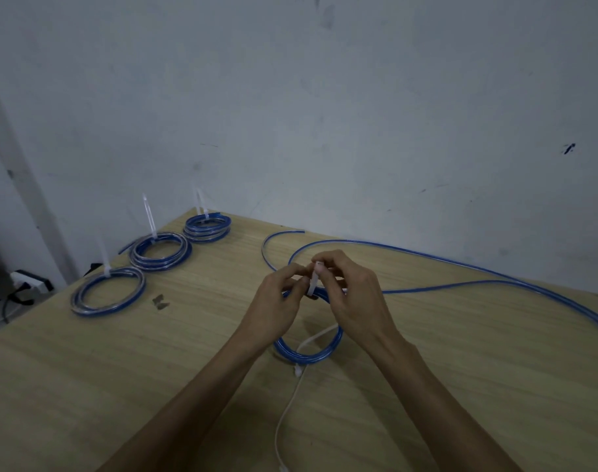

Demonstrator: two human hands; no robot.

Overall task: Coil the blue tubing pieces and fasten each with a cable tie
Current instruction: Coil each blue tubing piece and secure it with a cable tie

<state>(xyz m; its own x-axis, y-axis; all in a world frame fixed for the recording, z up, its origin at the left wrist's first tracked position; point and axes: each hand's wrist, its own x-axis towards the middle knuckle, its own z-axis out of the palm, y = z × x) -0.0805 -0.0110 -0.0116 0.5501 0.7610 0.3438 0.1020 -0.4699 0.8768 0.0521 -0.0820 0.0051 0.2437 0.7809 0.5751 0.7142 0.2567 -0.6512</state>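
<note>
Wooden table (427,369), hands (319,294) hiding cable tie (313,284) around blue coil (308,356).

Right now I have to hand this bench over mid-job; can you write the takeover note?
Left hand and right hand: both pinching a white plastic cable tie around the blue tubing coil in progress.
Done: three tied blue tubing coils at the wooden table's far left.
Left: cinch this tie; coil the loose long blue tubing on the right. Spare white ties lie near the front edge.
</note>
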